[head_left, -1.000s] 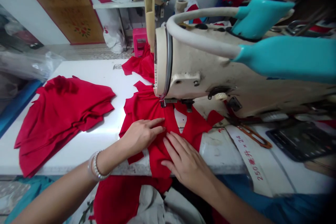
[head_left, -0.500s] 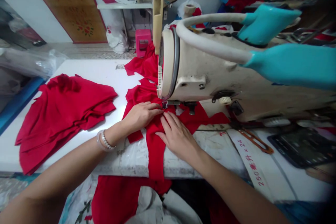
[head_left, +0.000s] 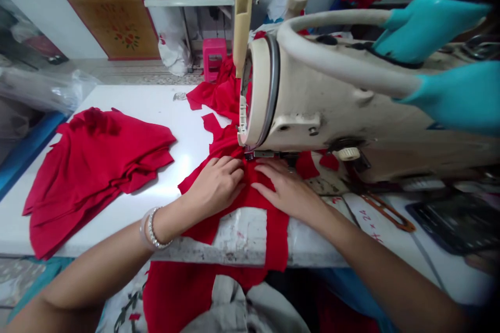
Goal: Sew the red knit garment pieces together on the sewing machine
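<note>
A piece of red fabric lies under the needle end of a cream sewing machine, and a narrow strip of it hangs over the table's front edge. My left hand is left of the presser foot, its fingers curled on the cloth and the thumb tucked low. To the right of the foot, my right hand rests on the same fabric with fingers stretched and thumb apart. The machine head hides part of the cloth behind the foot.
A pile of red fabric pieces lies on the white table at left. More red cloth sits behind the machine. On the right are orange-handled snips and a dark phone. A pink stool stands beyond.
The fabric under the machine has shifted, its hanging strip now farther right. My right hand has moved right, and my left fingers are more curled. The view has shifted slightly.
</note>
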Motion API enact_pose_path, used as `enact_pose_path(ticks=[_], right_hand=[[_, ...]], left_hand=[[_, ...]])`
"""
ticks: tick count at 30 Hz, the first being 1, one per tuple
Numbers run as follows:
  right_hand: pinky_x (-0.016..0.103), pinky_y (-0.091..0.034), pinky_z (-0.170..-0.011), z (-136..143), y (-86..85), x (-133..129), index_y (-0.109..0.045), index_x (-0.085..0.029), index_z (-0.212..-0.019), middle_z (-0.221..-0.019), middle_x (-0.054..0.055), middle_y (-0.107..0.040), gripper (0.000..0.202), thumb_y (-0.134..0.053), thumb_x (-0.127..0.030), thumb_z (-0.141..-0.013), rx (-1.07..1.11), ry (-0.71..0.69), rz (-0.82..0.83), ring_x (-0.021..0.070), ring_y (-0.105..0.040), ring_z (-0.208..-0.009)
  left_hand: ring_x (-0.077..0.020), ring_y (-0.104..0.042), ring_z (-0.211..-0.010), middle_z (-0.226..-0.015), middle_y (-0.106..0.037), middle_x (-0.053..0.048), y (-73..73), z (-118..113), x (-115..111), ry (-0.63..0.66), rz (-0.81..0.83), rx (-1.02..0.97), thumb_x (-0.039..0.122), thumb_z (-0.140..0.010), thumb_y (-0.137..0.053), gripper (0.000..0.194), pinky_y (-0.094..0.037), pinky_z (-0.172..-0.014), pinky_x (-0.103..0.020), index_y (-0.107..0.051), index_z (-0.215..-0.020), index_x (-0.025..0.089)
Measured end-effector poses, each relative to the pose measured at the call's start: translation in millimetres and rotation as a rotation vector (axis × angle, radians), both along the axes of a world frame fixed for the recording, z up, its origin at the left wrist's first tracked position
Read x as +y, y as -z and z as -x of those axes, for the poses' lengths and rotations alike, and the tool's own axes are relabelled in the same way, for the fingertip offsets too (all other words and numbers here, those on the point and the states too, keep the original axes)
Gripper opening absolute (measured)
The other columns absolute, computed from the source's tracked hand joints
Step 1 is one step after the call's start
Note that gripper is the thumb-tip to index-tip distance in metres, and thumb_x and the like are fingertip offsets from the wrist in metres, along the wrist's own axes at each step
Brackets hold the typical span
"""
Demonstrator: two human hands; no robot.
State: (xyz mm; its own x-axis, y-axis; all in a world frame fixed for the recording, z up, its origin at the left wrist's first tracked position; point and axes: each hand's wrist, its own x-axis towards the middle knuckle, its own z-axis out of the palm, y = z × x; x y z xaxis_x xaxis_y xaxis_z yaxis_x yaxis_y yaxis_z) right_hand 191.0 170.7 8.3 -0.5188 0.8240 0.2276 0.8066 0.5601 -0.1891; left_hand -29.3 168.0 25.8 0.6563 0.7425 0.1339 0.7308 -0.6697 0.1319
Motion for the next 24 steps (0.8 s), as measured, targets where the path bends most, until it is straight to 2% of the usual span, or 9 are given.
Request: enact_pose_path(ticks=[3, 5, 7, 11, 17, 19, 21, 23, 24], right_hand=[[0.046, -0.047, -0.103, 1.7, 7.6, 0.3, -0.061, -0.015, -0.116, -0.137, 0.016, -0.06, 0.026, -0.049, -0.024, -0.095, 0.074, -0.064, 0.085, 0.0295, -0.058, -0.123], [0.05, -0.044, -0.107, 1.8, 10.9, 0.5, -0.055, -0.011, -0.13, -0.141, 0.018, -0.057, 0.041, -0.047, -0.021, -0.091, 0.061, -0.051, 0.086, 0.0308, -0.055, -0.128], [0.052, -0.042, -0.109, 1.5, 12.2, 1.1, -0.046, -0.01, -0.143, -0.145, 0.019, -0.053, 0.054, -0.047, -0.021, -0.089, 0.02, -0.056, 0.08, 0.0322, -0.053, -0.131], [0.055, -0.041, -0.107, 1.5, 9.3, 1.5, -0.047, -0.01, -0.146, -0.15, 0.019, -0.049, 0.059, -0.047, -0.024, -0.089, -0.083, -0.036, 0.077, 0.0353, -0.051, -0.129], [0.055, -0.047, -0.096, 9.8, 4.2, -7.1, -0.051, -0.007, -0.144, -0.147, 0.019, -0.052, 0.058, -0.049, -0.023, -0.088, -0.142, 0.036, 0.038, 0.0383, -0.052, -0.123], [0.054, -0.048, -0.096, 15.7, 2.6, -18.5, -0.059, -0.009, -0.136, -0.144, 0.019, -0.055, 0.049, -0.049, -0.02, -0.089, -0.119, -0.012, -0.033, 0.0363, -0.053, -0.122], [0.051, -0.047, -0.097, 15.6, -0.9, -36.2, -0.066, -0.014, -0.125, -0.138, 0.015, -0.061, 0.037, -0.049, -0.019, -0.092, -0.065, -0.138, -0.099, 0.0315, -0.056, -0.12], [0.046, -0.047, -0.099, -1.1, -6.3, -56.8, -0.068, -0.018, -0.118, -0.128, 0.011, -0.067, 0.029, -0.052, -0.018, -0.094, 0.019, -0.257, -0.132, 0.0266, -0.059, -0.118], [0.045, -0.047, -0.099, -18.6, -9.1, -66.6, -0.067, -0.021, -0.12, -0.123, 0.01, -0.069, 0.029, -0.055, -0.018, -0.093, 0.072, -0.257, -0.165, 0.0254, -0.06, -0.117]], left_hand=[[-0.0297, -0.06, -0.116, -0.13, -0.065, -0.015, 10.4, 1.2, -1.6, -0.002, -0.035, -0.113, 0.041, -0.1, -0.054, 0.035, -0.049, -0.091, -0.044, -0.064, -0.115, 0.012], [-0.0306, -0.057, -0.122, -0.137, -0.062, -0.015, 17.1, 3.1, -2.8, -0.026, -0.04, -0.139, 0.047, -0.101, -0.051, 0.045, -0.047, -0.093, -0.046, -0.059, -0.129, 0.013], [-0.0323, -0.055, -0.124, -0.141, -0.06, -0.015, 20.5, 4.1, -4.4, -0.034, -0.047, -0.138, 0.052, -0.1, -0.051, 0.052, -0.046, -0.094, -0.047, -0.058, -0.134, 0.014], [-0.0351, -0.056, -0.122, -0.141, -0.061, -0.016, 19.4, 3.7, -5.9, 0.002, -0.067, -0.11, 0.054, -0.099, -0.053, 0.052, -0.045, -0.091, -0.049, -0.063, -0.131, 0.014], [-0.0318, -0.063, -0.118, -0.127, -0.071, -0.011, 20.8, 6.5, 2.5, 0.04, -0.104, -0.183, 0.029, -0.102, -0.05, 0.028, -0.045, -0.091, -0.049, -0.073, -0.114, 0.019], [-0.0274, -0.065, -0.116, -0.121, -0.074, -0.01, 20.9, 7.5, 4.5, 0.02, -0.046, -0.285, 0.027, -0.102, -0.049, 0.027, -0.045, -0.094, -0.048, -0.073, -0.113, 0.02], [-0.0247, -0.066, -0.117, -0.119, -0.075, -0.009, 20.5, 7.1, 3.6, -0.021, 0.022, -0.361, 0.028, -0.102, -0.049, 0.026, -0.044, -0.097, -0.047, -0.073, -0.112, 0.021], [-0.0271, -0.064, -0.12, -0.119, -0.075, -0.008, 21.0, 5.5, -0.1, -0.033, 0.022, -0.342, 0.028, -0.101, -0.052, 0.024, -0.04, -0.101, -0.051, -0.074, -0.109, 0.023], [-0.0295, -0.062, -0.122, -0.12, -0.074, -0.008, 21.7, 4.4, -2.3, -0.024, -0.003, -0.307, 0.029, -0.1, -0.053, 0.023, -0.037, -0.103, -0.055, -0.074, -0.107, 0.023]])
